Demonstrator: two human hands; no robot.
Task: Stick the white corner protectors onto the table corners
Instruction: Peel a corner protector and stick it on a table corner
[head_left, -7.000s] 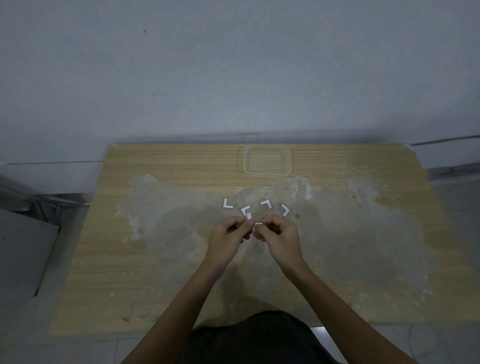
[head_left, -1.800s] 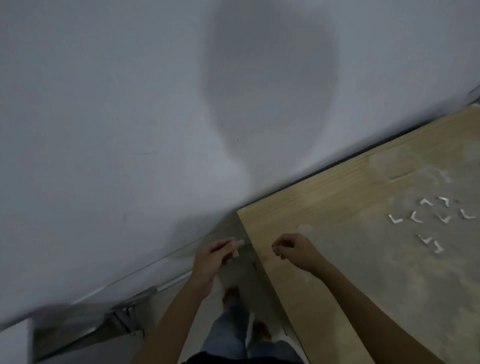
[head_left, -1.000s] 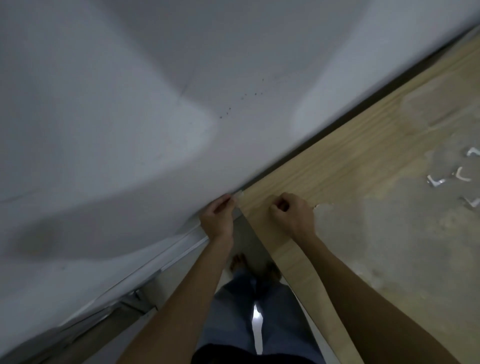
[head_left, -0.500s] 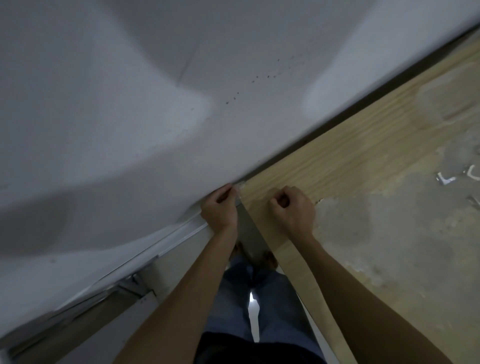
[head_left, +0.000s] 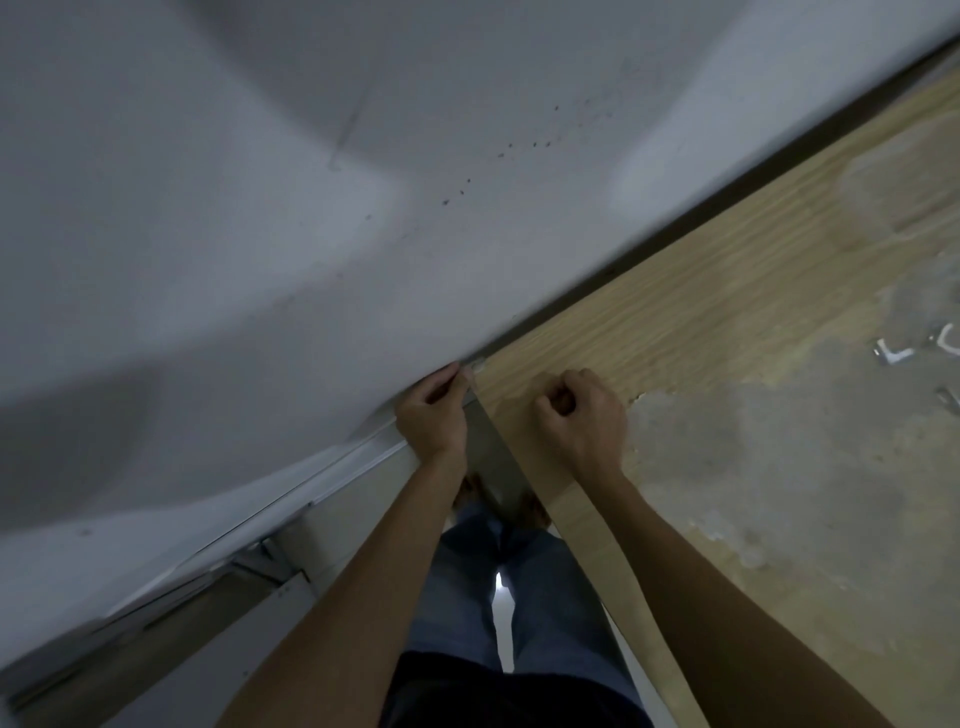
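Note:
My left hand (head_left: 434, 410) pinches a small white corner protector (head_left: 475, 362) against the far left corner of the wooden table (head_left: 701, 312), right beside the wall. My right hand (head_left: 582, 415) rests on the tabletop just right of that corner, curled into a loose fist; whether it holds anything is hidden by the fingers. Loose white corner protectors (head_left: 893, 353) lie on the worn grey patch at the right edge of view.
A grey wall (head_left: 363, 208) runs directly along the table's far edge, leaving almost no gap at the corner. A white rail (head_left: 311, 483) and metal frame sit low on the left. My legs and feet (head_left: 498, 519) stand beside the table's left edge.
Both hands stay at the table corner. My left hand has pushed the protector slightly closer onto the corner, and the view has shifted a little.

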